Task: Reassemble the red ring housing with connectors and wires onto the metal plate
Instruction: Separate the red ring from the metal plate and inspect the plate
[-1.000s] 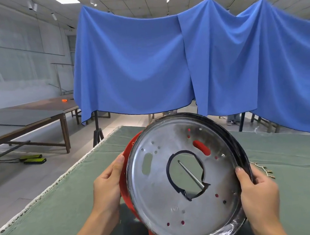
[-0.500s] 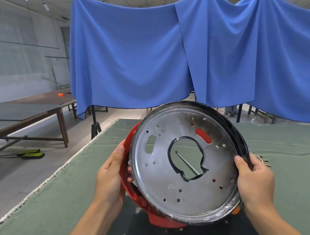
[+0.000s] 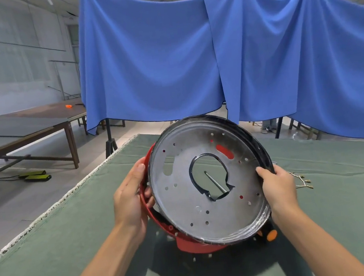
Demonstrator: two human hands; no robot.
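I have the metal plate (image 3: 183, 196) lifted off the green cloth-covered table (image 3: 53, 254) and tilted so its silvery face looks toward me. My left hand (image 3: 130, 200) grips the plate's left edge, thumb lying up along the rim and fingers curled in behind it, against the red ring housing (image 3: 188, 242) that sits behind the plate and shows along its left and lower edges. My right hand (image 3: 277, 186) grips the plate's right edge, thumb on the face and fingers wrapped behind the dark rim. Through the plate's central cut-out I see a thin metal rod (image 3: 215, 182). An orange knob (image 3: 271, 235) pokes out just below the plate's lower right edge. A blue curtain (image 3: 190, 57) hangs beyond the plate.
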